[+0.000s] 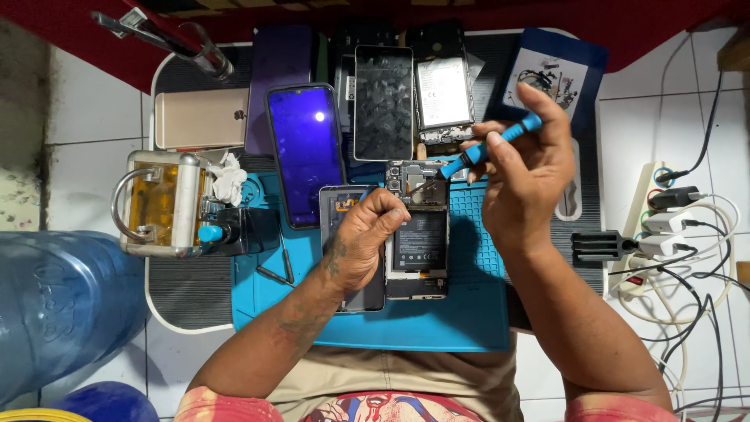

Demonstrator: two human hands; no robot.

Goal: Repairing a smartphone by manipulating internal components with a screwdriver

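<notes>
Right hand: right hand (522, 176) closed in a pinch around the blue-handled precision screwdriver (491, 147); tip angled down-left onto the upper end of the opened phone.
Left hand: left hand (367, 238) curled, fingertips pressed on the top left edge of the opened black smartphone with its back cover off (418, 242); it grasps nothing, only steadies.
Phone position: lies flat on the blue silicone work mat (469, 312), battery and circuit board facing up, between the two hands.
Handling (judged): phone light and rigid, but exposed board and battery look fragile; best held by the outer frame edges, not the internals. Screwdriver thin, light, likely to slip off small screws.
Beside it: grey back cover (336, 207) partly under the left hand; dark-screened phone showing a purple glare (305, 152) just to the left.
Farther out: more stripped phones along the mat's far edge; gold phone (199, 117), metal-framed amber box (160, 203), white power strip with chargers (664, 223), blue water jug (62, 305).
</notes>
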